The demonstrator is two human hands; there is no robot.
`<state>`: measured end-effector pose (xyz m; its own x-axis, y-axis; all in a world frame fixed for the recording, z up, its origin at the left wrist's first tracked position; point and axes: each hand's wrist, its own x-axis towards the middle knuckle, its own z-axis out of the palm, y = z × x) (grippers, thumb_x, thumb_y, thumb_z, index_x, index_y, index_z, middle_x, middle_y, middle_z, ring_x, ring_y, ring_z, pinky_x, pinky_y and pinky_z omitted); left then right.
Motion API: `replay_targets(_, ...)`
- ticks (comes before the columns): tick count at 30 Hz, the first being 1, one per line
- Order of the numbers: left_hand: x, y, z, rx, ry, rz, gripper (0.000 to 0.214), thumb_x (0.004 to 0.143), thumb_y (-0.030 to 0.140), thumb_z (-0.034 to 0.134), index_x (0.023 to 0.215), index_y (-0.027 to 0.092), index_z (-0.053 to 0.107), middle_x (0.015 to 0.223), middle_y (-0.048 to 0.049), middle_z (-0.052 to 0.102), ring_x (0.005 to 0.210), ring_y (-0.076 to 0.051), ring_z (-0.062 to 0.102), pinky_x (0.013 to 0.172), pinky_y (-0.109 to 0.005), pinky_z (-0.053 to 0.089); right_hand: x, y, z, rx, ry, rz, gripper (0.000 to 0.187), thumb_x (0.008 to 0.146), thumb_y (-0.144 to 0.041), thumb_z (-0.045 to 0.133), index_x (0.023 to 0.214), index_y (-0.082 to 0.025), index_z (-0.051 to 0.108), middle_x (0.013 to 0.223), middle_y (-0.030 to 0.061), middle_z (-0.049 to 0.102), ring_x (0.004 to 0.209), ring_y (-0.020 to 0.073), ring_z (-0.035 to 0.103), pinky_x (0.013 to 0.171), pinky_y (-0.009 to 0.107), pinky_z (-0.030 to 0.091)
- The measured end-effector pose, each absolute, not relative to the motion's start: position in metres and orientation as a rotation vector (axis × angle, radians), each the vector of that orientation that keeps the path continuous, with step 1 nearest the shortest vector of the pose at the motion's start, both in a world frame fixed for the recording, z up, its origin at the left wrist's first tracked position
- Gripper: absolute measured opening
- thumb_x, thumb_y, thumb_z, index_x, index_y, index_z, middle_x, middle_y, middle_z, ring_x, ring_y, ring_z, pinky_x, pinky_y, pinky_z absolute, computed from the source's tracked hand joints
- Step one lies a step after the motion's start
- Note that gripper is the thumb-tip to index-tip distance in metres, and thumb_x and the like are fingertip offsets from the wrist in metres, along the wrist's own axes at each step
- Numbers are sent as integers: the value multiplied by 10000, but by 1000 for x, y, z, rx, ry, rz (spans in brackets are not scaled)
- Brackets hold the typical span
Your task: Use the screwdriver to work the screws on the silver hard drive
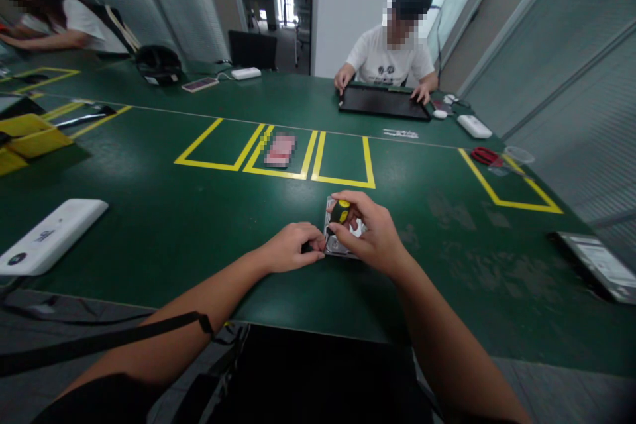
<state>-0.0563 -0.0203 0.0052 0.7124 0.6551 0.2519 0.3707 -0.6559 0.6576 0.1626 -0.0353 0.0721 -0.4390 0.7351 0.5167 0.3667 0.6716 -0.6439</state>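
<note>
A silver hard drive [342, 248] lies on the green table in front of me, partly covered by my hands. My right hand [370, 228] is wrapped round the black and yellow handle of a screwdriver [340, 211], held upright over the drive. The screwdriver's tip is hidden. At the drive's left edge, my left hand [294, 246] rests on the table with its fingers curled in and gripping that edge. Another hard drive [603, 265], with a white label, lies far to the right.
Yellow tape frames [342, 182] mark the table, one holding a pinkish blurred item [281, 150]. Red-handled pliers [487, 158] lie at right. A white box-like device [52, 235] and yellow bins [30, 136] stand left. Opposite, a person [392, 53] holds a black panel [382, 103].
</note>
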Motion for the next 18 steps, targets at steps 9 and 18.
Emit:
replay_targets(9,-57,-20,2,2315,800,623,91,848,245,670,846,167,623,805,-2,640,761,-147,589,757,-268,447,160,-36,70,-827,-2021,434,334,906,-238,648,1221,-180,552,871,-7,575,630,86,500,649,246,440)
replay_targets(18,-57,-20,3,2299,791,624,80,840,234,667,858,166,631,814,-3,643,765,-148,594,755,-268,443,155,-38,72,-792,-2108,249,280,936,-239,646,1196,-163,574,929,24,561,703,108,489,681,253,442)
